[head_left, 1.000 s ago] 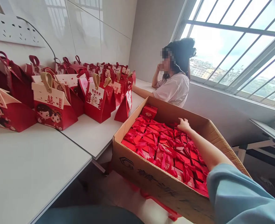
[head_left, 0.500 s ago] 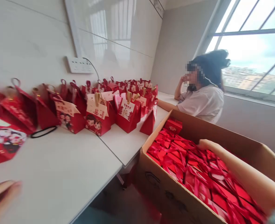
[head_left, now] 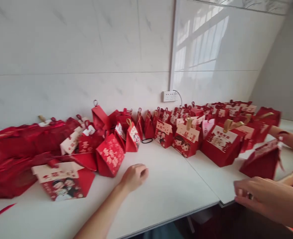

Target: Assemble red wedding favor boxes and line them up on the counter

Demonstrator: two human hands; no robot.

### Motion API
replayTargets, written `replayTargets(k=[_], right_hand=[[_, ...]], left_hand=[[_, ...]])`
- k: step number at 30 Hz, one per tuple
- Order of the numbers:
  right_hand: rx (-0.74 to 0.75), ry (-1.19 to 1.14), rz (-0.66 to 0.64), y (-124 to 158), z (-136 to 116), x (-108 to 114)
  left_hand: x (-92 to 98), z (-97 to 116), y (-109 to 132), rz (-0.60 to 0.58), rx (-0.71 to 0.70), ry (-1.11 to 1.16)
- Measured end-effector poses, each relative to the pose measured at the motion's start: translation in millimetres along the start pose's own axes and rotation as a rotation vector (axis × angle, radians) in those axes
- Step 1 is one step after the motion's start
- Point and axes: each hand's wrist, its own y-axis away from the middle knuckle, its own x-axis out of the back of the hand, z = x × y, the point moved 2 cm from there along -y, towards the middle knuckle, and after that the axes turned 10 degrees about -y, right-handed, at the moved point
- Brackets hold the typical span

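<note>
My left hand (head_left: pixel 136 176) rests on the white table (head_left: pixel 161 199) with its fingers curled into a loose fist, and nothing shows in it. Nearest to it is a red gift box (head_left: pixel 111 155) with gold print. Over the table's front edge, my right hand (head_left: pixel 257 196) has bent fingers, with a gap between them and the thumb. I see nothing held there. Just behind it stands a dark red gift box (head_left: pixel 262 159). To the left, a gift box with a cartoon couple (head_left: pixel 63 187) lies tilted on the table.
Many red gift boxes (head_left: pixel 187 137) with loop handles line the wall. A heap of red boxes (head_left: pixel 9 159) fills the left side. A black hair tie (head_left: pixel 146 140) lies among them. The carton's edge (head_left: pixel 292 177) and another person's arm (head_left: pixel 292 141) show at right.
My view has swung left, away from the carton and window. My right hand has come out of the carton. My left hand now rests farther forward on the table, near the boxes.
</note>
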Motion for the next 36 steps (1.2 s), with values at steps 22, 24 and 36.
replayTargets(k=[22, 24, 36], right_hand=[[0.027, -0.495, -0.138, -138, -136, -182], [0.012, -0.503, -0.140, -137, -138, -180], [0.061, -0.559, -0.150, -136, -143, -176]], left_hand=[[220.1, -192, 174, 0.409, 1.456, -0.396], [214.4, -190, 180, 0.310, 1.448, -0.389], [244.4, -169, 157, 0.628, 1.155, -0.638]])
